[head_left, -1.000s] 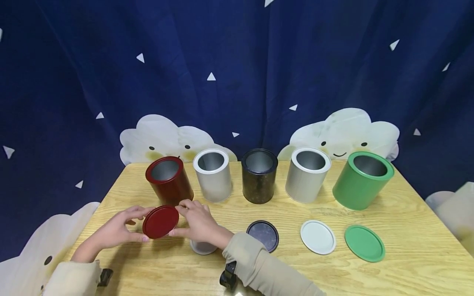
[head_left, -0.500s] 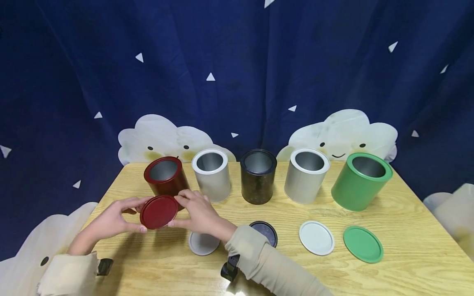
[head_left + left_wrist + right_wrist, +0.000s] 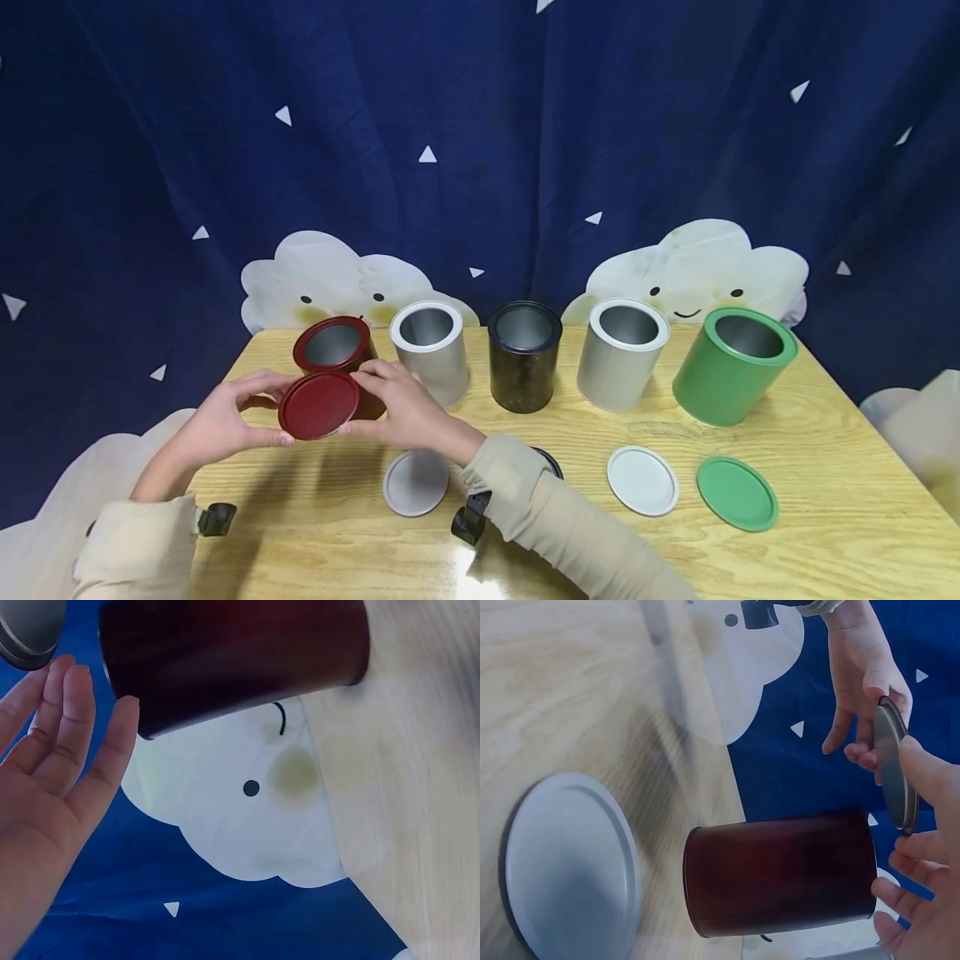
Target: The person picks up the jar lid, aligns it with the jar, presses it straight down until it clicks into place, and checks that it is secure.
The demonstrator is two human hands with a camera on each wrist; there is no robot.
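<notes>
Red lid, rnd, tilted, gray underside, edge pinched by L fingers & R fingers

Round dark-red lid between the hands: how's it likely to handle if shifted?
Probably stiff: the round dark-red lid shows no sag between the left hand and right hand. Likely a bit slippery, since it looks smooth. Being circular, it could roll on edge.
</notes>
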